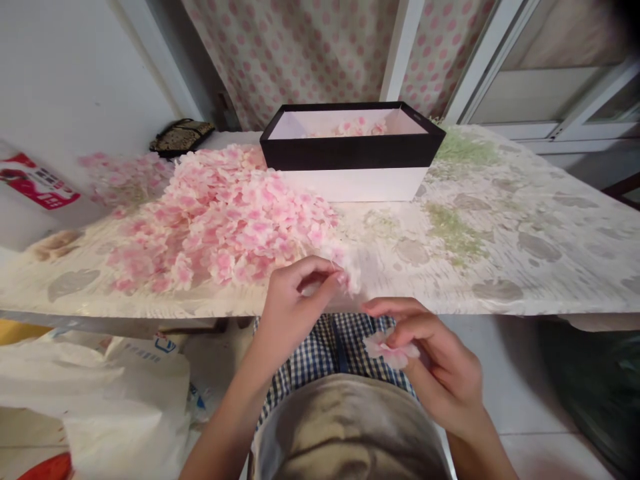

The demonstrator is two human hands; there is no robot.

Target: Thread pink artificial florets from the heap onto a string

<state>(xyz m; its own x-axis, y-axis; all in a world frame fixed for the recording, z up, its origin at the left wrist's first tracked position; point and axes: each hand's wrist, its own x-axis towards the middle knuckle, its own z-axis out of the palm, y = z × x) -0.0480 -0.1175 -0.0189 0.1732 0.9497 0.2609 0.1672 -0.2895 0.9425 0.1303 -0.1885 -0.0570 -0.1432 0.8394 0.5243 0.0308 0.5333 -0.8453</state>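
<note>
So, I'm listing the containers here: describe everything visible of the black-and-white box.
The box is rectangular, open-topped, cardboard-looking: black band above, white tapering walls below, pale inside. It stands upright at the table's far side, with a few pink petals inside. The large petal pile reaches its left front corner.

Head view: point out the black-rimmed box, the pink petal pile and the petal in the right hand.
black-rimmed box (pixel 353 152), head view, front black band.
pink petal pile (pixel 225 213), head view, heap's middle.
pink petal (pixel 393 351), head view, centre, in right hand (pixel 440 377).
</note>
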